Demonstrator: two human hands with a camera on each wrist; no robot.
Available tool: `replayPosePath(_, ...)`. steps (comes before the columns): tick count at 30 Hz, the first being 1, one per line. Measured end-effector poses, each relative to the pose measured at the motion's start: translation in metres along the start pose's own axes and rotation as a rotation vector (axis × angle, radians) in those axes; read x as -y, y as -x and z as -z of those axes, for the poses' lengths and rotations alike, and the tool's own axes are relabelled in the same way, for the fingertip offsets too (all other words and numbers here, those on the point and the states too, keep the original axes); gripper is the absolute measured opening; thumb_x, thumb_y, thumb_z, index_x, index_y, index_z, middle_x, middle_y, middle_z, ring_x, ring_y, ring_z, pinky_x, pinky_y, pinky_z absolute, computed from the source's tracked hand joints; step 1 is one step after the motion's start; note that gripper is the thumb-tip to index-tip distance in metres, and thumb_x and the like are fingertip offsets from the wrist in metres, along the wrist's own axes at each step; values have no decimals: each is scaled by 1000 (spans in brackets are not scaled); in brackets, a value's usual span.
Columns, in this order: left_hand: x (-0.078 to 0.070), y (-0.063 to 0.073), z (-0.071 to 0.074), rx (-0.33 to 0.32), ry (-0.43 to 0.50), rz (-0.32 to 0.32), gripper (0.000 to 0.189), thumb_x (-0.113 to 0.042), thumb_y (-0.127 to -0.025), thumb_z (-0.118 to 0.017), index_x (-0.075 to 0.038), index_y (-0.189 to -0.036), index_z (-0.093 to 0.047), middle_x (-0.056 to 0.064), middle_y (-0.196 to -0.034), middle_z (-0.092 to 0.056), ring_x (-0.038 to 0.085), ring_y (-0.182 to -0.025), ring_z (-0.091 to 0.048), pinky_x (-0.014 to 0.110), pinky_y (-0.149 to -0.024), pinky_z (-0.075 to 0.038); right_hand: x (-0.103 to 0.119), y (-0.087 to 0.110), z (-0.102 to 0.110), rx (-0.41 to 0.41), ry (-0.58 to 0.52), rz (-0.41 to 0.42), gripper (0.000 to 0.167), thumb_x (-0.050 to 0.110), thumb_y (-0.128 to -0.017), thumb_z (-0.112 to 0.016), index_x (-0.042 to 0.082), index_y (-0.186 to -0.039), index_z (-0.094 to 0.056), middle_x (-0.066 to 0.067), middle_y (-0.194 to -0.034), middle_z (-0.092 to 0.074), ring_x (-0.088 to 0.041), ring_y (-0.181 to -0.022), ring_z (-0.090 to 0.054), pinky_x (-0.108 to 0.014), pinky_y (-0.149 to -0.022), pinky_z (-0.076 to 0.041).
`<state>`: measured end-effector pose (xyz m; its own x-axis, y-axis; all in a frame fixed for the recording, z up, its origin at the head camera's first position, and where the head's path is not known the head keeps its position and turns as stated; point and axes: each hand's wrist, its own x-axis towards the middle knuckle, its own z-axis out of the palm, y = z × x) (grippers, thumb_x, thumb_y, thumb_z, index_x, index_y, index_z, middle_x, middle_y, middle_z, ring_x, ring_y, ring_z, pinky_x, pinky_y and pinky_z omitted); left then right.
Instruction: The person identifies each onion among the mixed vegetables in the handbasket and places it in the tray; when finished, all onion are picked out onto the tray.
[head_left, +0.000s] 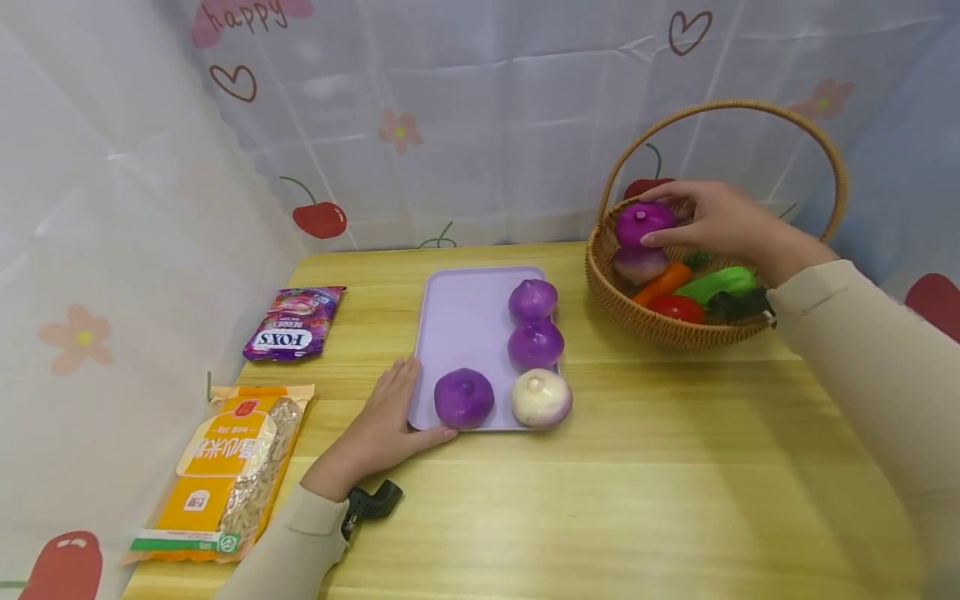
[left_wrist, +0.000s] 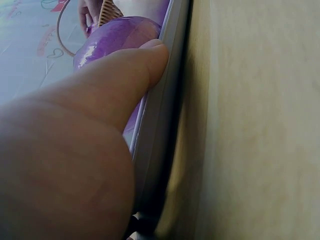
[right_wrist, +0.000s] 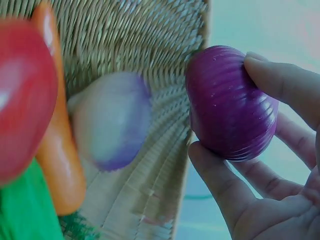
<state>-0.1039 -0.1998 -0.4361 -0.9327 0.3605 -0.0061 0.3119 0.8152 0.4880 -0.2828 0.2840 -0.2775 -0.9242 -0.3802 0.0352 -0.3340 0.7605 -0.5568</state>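
Observation:
My right hand (head_left: 712, 221) holds a purple onion (right_wrist: 232, 102) between thumb and fingers, over the left side of a wicker basket (head_left: 675, 333). Just below that onion, a white and purple turnip (right_wrist: 112, 120) lies in the basket. My left hand (head_left: 386, 417) rests at the near left corner of a lilac tray (head_left: 465, 308), its thumb along the front rim. Beside the thumb sits one purple onion (head_left: 464, 398). Along the tray's right side are another purple onion (head_left: 532, 301), a third purple onion (head_left: 536, 345) and a white turnip (head_left: 542, 398) at the near corner.
The basket also holds a carrot (head_left: 663, 283), a tomato (head_left: 677, 308) and a long green vegetable (head_left: 716, 286) under a tall arched handle (head_left: 738, 106). Left of the tray lie a purple FOX'S packet (head_left: 295, 323) and an orange food bag (head_left: 225, 471). A printed curtain (head_left: 480, 125) hangs behind the table.

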Motion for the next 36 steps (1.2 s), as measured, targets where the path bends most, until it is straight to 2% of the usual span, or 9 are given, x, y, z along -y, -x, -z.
replayPosePath(5,0,0,1,-11,3,-6,126,-75,-87,-69,5,-166,-12,21,-172,-11,38,-158,-4,49,-127,-3,23,3,-5,15,-55,37,71,41,-91,-85,14,-151,-58,-18,-127,-68,-35,-114,-64,-16,-79,-50)
replayPosePath(8,0,0,1,-9,4,-4,126,-75,-87,-69,5,-166,-12,21,-172,-11,38,-158,-4,49,-127,-3,38,4,-10,28,-77,70,70,37,-92,-85,12,-152,-57,-16,-133,-63,-36,-117,-64,-22,-85,-56)
replayPosePath(10,1,0,1,-7,4,-3,126,-75,-88,-69,5,-166,-12,21,-172,-11,38,-158,-4,49,-127,-3,47,3,-14,34,-90,95,69,35,-92,-85,13,-152,-57,-14,-136,-60,-34,-118,-63,-32,-93,-58)
replayPosePath(13,1,-1,1,-7,3,-5,125,-75,-88,-69,6,-166,-12,22,-172,-12,39,-158,-4,50,-127,-4,59,1,-22,47,-118,140,67,30,-93,-85,12,-151,-58,-13,-137,-59,-33,-120,-63,-44,-100,-56)
replayPosePath(15,1,-1,1,-10,3,-8,125,-74,-88,-70,6,-166,-13,23,-172,-12,39,-158,-5,49,-127,-4,65,0,-28,48,-135,176,64,26,-93,-85,12,-150,-59,-12,-135,-60,-32,-118,-64,-43,-100,-56)
replayPosePath(19,0,-1,1,-11,3,-10,126,-74,-87,-71,6,-166,-13,22,-172,-11,38,-158,-4,48,-127,-3,75,-4,-43,41,-159,253,59,18,-91,-86,11,-145,-63,-9,-130,-61,-29,-113,-67,-29,-93,-58)
replayPosePath(21,0,-1,1,-9,4,-12,126,-75,-87,-70,6,-166,-13,22,-172,-11,38,-158,-4,48,-127,-3,79,-5,-50,39,-156,281,59,18,-90,-88,12,-144,-65,-8,-128,-61,-27,-110,-67,-26,-90,-59)
replayPosePath(29,2,-1,-1,-16,-8,-17,126,-75,-88,-70,6,-166,-12,22,-172,-12,38,-158,-5,49,-127,-3,97,-11,-85,97,-252,375,57,15,-89,-89,9,-142,-66,-10,-128,-61,-31,-113,-67,-39,-92,-60)
replayPosePath(36,0,-1,0,-8,3,-15,126,-74,-87,-71,6,-166,-13,22,-172,-11,39,-158,-5,49,-127,-4,112,-20,-122,157,-283,398,57,16,-89,-89,9,-141,-67,-10,-131,-61,-30,-115,-66,-37,-92,-60)
